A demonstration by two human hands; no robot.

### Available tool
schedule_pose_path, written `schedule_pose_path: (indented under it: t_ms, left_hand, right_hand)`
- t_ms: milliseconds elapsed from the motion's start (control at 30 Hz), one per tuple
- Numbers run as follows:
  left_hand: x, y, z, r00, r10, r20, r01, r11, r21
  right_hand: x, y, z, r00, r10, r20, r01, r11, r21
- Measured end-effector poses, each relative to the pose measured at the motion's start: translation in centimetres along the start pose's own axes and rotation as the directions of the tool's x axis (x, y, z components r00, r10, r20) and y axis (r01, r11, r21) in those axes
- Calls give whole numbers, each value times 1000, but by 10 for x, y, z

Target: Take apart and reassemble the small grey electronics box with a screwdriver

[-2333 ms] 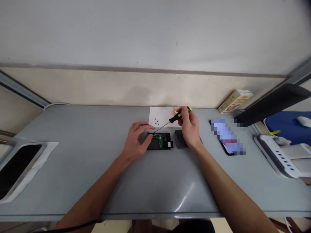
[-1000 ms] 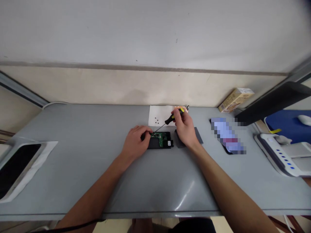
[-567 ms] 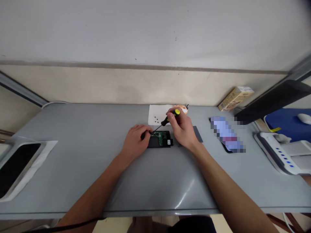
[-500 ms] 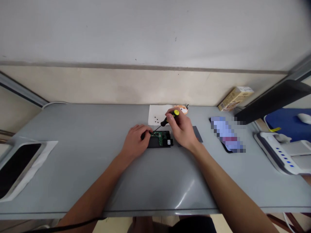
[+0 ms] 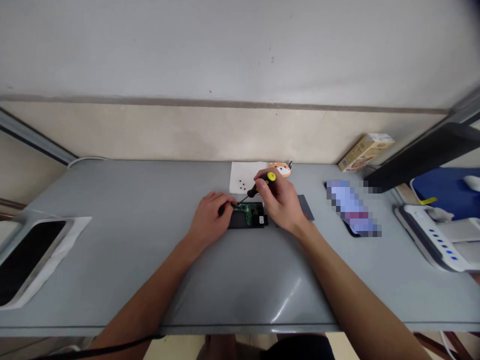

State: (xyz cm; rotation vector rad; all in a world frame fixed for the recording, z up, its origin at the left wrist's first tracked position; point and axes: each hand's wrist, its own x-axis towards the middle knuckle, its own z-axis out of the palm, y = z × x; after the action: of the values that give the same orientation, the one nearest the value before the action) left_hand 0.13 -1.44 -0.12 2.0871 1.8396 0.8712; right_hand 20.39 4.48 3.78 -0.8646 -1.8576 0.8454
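A black device casing with a green circuit board (image 5: 248, 215) lies at the middle of the desk. My left hand (image 5: 210, 218) is closed around its left end, which the fingers partly hide. In my right hand (image 5: 280, 202) is a screwdriver (image 5: 254, 191) with a black handle and a yellow end cap. It slants down to the left, its shaft reaching the board's upper edge close to my left fingertips. Whether the tip sits in a screw is too small to tell. Several small dark screws (image 5: 242, 185) lie behind the casing on a white sheet (image 5: 235, 172) with an orange animal picture.
A dark flat panel (image 5: 306, 206) lies partly behind my right hand. Farther right are a phone (image 5: 348, 207), a carton (image 5: 365, 152), a black stand-like object (image 5: 420, 155) and a power strip (image 5: 423, 235). A dark-screened device (image 5: 32, 260) rests on white paper at the left.
The screwdriver's handle end has dipped very slightly in my right hand. My left hand stays on the casing, and the whole view has shifted a little.
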Motion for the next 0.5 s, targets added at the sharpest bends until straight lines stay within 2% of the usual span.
schedule_pose_path:
  t_ms: [500]
  left_hand:
    - [0,-2,1,1000,4,3,-4,1000,8]
  right_hand:
    - [2,7,3,999,24,-40,-23,999,25]
